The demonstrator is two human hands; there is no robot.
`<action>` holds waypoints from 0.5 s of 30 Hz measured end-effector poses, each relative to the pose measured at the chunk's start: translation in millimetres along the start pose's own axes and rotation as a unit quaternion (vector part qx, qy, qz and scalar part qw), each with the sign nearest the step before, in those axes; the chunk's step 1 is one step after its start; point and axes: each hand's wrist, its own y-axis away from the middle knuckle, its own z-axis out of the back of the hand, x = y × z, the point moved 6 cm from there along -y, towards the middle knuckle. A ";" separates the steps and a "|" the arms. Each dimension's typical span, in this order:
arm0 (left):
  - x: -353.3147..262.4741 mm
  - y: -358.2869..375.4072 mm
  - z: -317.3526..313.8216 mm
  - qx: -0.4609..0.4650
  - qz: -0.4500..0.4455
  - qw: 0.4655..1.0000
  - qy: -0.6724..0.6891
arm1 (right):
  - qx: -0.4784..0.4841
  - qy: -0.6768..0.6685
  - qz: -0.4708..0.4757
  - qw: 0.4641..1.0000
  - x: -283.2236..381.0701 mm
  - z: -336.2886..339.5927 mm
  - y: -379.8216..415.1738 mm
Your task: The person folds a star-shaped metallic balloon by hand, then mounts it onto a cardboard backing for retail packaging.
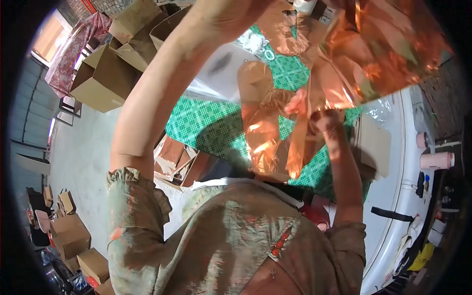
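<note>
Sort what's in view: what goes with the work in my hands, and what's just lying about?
Likely in use:
- copper-coloured film, gripped by your right hand
- green checked cover beneath

Probably just lying about:
- cardboard box, upper left
- pink tumbler
- black strap

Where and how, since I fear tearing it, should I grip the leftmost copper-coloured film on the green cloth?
Probably pinch the copper-coloured film at its near edge, thumb above and fingers beneath, coming from the wearer's side: it looks thin and creased, and that edge lies by the rim of the green cloth.
</note>
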 end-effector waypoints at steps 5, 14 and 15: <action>-8.8 138.6 21.9 -0.158 0.124 0.887 -0.417 | -0.234 0.223 -0.147 0.935 47.7 76.2 18.1; 90.0 294.9 -91.6 -0.166 0.244 0.883 -0.365 | 0.018 0.684 -0.259 0.681 72.9 144.4 -44.7; 95.2 299.4 -102.5 -0.147 0.264 0.856 -0.419 | 0.034 0.729 -0.279 0.625 66.1 145.6 -53.7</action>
